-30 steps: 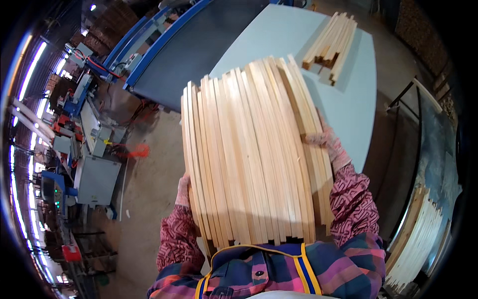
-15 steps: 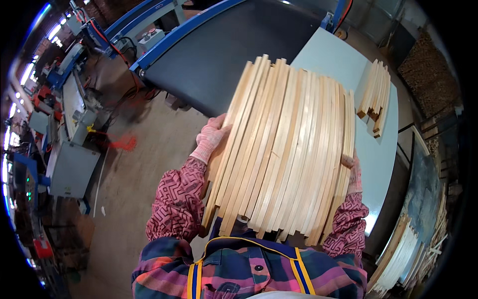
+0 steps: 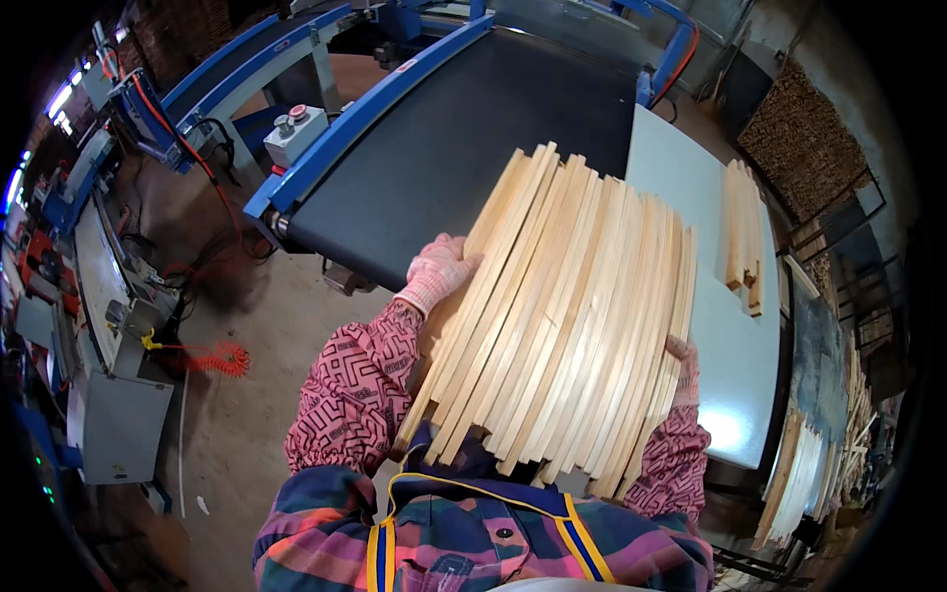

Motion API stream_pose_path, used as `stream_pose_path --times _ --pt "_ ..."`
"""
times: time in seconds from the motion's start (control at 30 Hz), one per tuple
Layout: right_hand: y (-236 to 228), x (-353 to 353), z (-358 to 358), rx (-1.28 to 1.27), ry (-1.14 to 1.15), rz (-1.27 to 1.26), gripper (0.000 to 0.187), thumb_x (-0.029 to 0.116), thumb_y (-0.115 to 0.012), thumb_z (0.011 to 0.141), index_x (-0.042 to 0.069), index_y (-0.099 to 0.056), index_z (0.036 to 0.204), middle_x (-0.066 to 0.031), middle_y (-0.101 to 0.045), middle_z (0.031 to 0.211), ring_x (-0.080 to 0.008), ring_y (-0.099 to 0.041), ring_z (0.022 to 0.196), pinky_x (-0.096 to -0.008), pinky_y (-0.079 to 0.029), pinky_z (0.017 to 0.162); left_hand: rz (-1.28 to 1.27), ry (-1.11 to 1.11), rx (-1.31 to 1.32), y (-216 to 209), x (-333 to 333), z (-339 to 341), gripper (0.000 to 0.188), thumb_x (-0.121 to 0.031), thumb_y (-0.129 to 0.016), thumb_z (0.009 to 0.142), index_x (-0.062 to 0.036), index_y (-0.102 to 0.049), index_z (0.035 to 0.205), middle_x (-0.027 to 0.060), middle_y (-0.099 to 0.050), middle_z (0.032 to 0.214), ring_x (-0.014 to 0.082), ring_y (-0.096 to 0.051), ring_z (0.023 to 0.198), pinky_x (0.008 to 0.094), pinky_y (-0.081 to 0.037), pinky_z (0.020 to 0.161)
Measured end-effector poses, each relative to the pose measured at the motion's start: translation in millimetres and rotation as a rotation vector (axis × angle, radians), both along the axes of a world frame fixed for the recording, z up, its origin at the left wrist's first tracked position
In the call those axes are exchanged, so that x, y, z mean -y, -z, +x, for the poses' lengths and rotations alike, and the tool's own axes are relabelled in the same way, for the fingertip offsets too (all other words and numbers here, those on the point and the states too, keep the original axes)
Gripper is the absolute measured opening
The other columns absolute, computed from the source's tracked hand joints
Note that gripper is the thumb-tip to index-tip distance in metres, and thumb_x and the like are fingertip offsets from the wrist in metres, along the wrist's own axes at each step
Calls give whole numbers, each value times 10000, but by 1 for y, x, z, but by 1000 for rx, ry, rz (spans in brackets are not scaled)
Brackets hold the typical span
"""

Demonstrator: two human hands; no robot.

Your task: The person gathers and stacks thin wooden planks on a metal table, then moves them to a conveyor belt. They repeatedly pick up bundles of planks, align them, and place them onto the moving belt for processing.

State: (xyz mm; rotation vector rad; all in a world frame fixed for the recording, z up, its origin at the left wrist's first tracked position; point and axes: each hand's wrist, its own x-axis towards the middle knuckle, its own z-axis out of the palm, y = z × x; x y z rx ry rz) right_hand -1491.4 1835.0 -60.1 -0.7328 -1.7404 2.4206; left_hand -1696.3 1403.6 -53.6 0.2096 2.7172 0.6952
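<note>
A wide bundle of long pale wooden strips [image 3: 562, 326] is held in front of my chest, its strips lying side by side with uneven ends. My left hand [image 3: 440, 270], in a pinkish knit glove, grips the bundle's left side; the fingertips are partly hidden by the wood. On the opposite side my right hand [image 3: 683, 363], gloved too, clasps the outer strips with its thumb on top and the other fingers out of sight underneath. The far ends of the strips overlap the view of a black conveyor belt [image 3: 444, 148].
Right of the belt stands a pale table [image 3: 725, 395] with a smaller stack of wooden strips [image 3: 745, 232]. A blue rail [image 3: 365, 99] and a grey control box [image 3: 296, 136] edge the belt. More strips [image 3: 794, 483] lie lower right. Grey machinery [image 3: 123, 424] stands left.
The conveyor, table and small stack appear lower and more of the belt shows as my view has shifted. Both hands keep hold of the bundle, whose far end sits slightly lower in view.
</note>
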Motion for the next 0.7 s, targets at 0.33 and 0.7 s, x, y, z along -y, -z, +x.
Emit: stream_pose_path --times 0.33,0.7 --pt "49 184 -215 -168 -57 -66 722 457 -386 1009 136 -98 1587 -260 -641 1193 -372 -667 1023 -431 -558 912 -39 -54 -333 -2 209 -155 448 -474 -494 946 -182 -647 1249 128 -611 1279 324 -565 1209 421 -444 1027" --pt "36 279 -296 173 -3 901 857 537 -651 873 89 -325 1526 -207 -540 1372 -368 -589 1187 -432 -545 900 -157 -65 -183 -37 280 -179 625 -611 -579 868 -56 -575 1157 166 -567 1270 341 -563 1161 434 -441 967"
